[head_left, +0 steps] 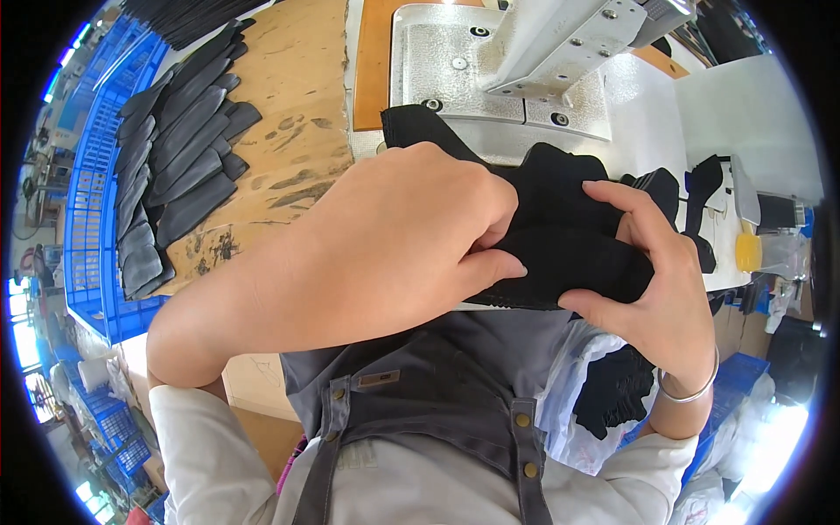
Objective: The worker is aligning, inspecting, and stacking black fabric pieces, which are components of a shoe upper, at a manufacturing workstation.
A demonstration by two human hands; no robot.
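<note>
In front of the machine I hold a soft black knit fabric piece (569,264) with both hands. My left hand (437,236) is closed, thumb and curled fingers pinching its left part; that hand hides the grip point. My right hand (661,284), with a silver bangle at the wrist, wraps round the right end, thumb at the lower edge and fingers at the upper side. More black fabric (437,136) lies just behind and to the left, and further folded black fabric (658,188) lies to the right of it.
A white sewing machine (560,52) stands at the back on a metal plate. At left, a blue basket (92,262) borders overlapping dark flat pieces (188,140) on stained brown board (302,79). Below right, a clear plastic bag (569,385) holds black fabric.
</note>
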